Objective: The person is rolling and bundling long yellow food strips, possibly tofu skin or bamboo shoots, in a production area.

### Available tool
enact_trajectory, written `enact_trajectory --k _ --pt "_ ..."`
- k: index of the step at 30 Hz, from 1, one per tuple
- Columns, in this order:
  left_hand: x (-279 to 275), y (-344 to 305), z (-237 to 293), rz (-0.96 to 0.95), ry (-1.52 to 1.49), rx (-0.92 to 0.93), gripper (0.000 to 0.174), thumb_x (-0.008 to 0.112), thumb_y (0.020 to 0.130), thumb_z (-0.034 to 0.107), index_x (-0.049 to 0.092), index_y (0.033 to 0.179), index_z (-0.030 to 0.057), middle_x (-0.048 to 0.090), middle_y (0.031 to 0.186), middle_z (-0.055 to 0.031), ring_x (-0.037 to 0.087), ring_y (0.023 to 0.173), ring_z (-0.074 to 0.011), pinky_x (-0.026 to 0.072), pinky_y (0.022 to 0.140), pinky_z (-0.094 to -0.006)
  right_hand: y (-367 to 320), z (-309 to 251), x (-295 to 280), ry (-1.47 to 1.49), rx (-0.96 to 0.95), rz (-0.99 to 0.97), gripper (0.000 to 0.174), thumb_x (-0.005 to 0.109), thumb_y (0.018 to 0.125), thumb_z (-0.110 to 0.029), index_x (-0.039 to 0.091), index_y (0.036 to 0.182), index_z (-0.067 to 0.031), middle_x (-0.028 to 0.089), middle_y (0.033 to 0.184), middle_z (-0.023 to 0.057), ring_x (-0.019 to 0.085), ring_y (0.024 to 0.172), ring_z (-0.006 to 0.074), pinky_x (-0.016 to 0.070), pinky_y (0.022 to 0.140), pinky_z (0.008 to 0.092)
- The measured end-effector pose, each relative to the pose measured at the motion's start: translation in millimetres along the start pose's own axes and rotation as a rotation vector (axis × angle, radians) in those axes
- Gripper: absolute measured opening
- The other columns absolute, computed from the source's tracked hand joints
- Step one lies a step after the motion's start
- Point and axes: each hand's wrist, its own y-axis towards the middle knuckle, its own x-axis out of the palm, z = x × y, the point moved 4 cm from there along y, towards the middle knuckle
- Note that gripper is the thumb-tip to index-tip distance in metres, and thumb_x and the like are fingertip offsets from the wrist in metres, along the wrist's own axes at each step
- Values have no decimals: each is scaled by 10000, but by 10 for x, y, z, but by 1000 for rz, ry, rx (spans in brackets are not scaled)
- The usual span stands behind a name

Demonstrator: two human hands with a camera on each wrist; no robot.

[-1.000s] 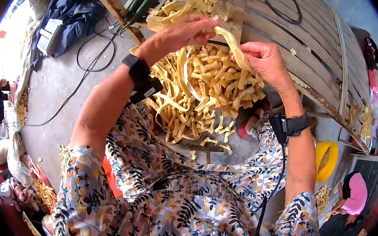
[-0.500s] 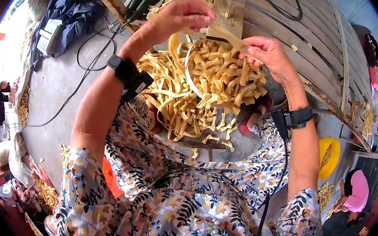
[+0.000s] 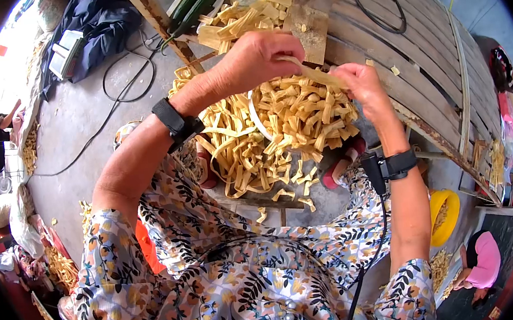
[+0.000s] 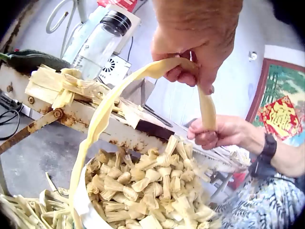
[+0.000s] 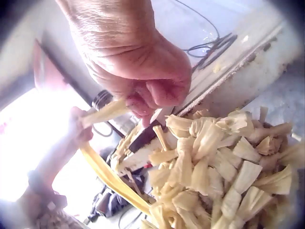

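A long, flat yellow strip [image 4: 110, 98] runs up from the pile to my left hand [image 4: 190, 52], whose fingers and thumb pinch it. A short stretch of strip [image 3: 323, 78] spans from there to my right hand [image 3: 362, 88], which pinches the end. In the right wrist view, the right hand [image 5: 143, 67] has its fingers curled around that end. Both hands are above a white-rimmed tub [image 3: 257, 118] heaped with knotted yellow pieces [image 3: 301, 109]. Loose strips [image 3: 228, 125] hang and lie left of the tub, with several knotted pieces near its front.
Beyond the tub stands a slatted wooden surface [image 3: 419, 52] with a small board [image 3: 309, 28], more strips [image 3: 255, 15], a clear bottle [image 4: 97, 45] and green gourds [image 3: 195, 5]. A black cable [image 3: 132, 85] crosses the floor at left. A yellow basin [image 3: 441, 219] sits at right.
The strip between my hands was twisted at first, then stretched flat. My left hand rose and moved left, then came down and back toward the right hand. Both hands keep hold of the strip.
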Motion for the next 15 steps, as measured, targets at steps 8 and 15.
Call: enact_trajectory --k 8,15 --pt "43 -98 -377 -139 -670 -362 227 545 844 299 601 901 86 568 724 9 528 651 -74 455 569 -206 -486 -498 618 368 -24 -675 327 691 734 -286 636 972 -68 586 706 -38 413 497 -5 295 427 162" --pt "885 -118 -217 -451 -1759 -554 399 456 858 399 521 943 15 506 743 -30 416 551 -46 391 463 -142 -205 -566 379 198 -291 -277 300 623 767 -47 568 1059 -7 636 868 73 545 548 64 512 504 189"
